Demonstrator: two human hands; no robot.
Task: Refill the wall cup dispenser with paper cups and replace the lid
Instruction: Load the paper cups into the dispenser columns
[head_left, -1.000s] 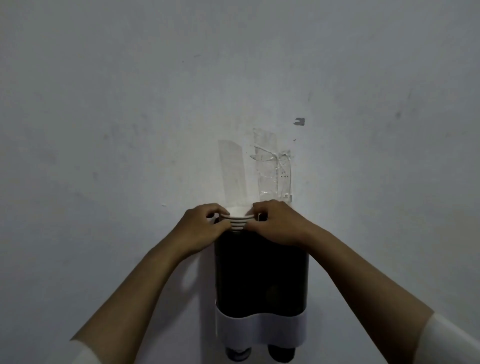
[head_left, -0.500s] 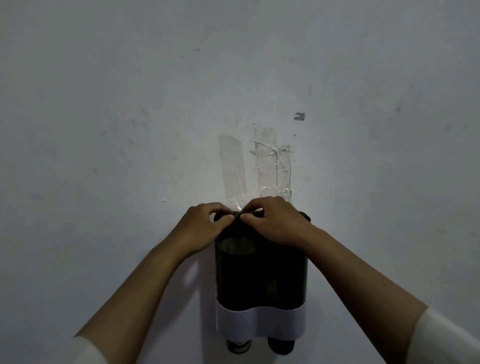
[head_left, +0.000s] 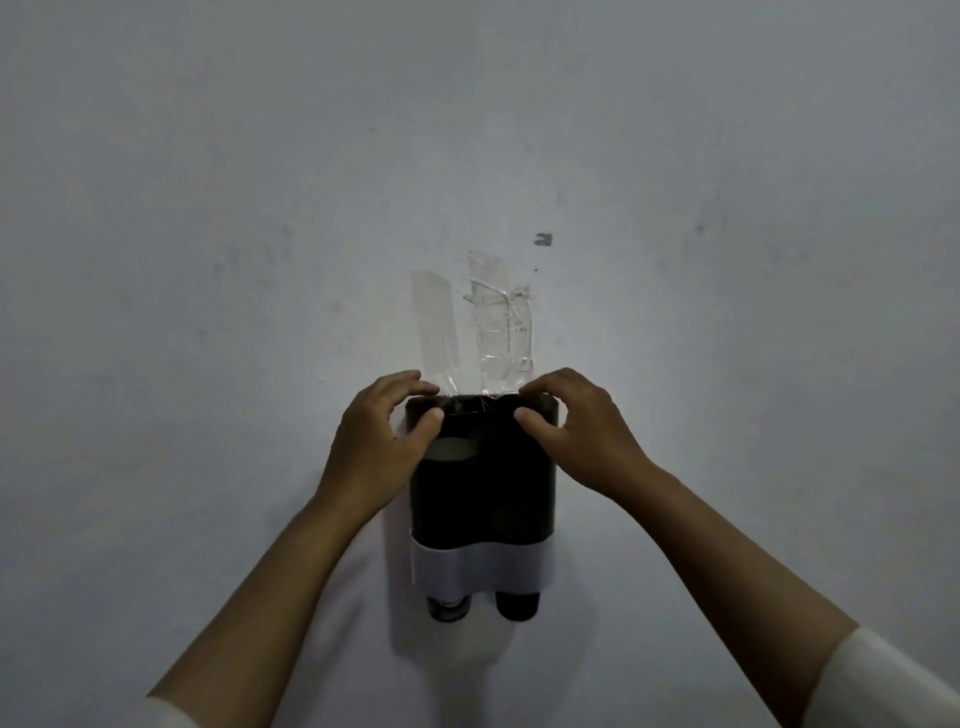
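Observation:
A dark twin-tube cup dispenser (head_left: 485, 499) hangs on the wall with a white band (head_left: 480, 569) around its lower part and two round outlets at the bottom. Through the left tube a pale cup rim (head_left: 451, 449) shows, sunk below the top. My left hand (head_left: 376, 447) is at the top left corner, fingers over the rim and thumb on the front. At the top right corner my right hand (head_left: 576, 431) is posed the same way. Neither hand carries anything. No lid is in view.
Two strips of clear tape (head_left: 475, 327) run up the pale wall (head_left: 260, 208) from the dispenser's top. A small dark mark (head_left: 543, 239) sits on the wall above and to the right.
The white cup stack that stood out of the left tube has gone down inside. My hands, pressed together at the top middle, have spread apart to the two top corners.

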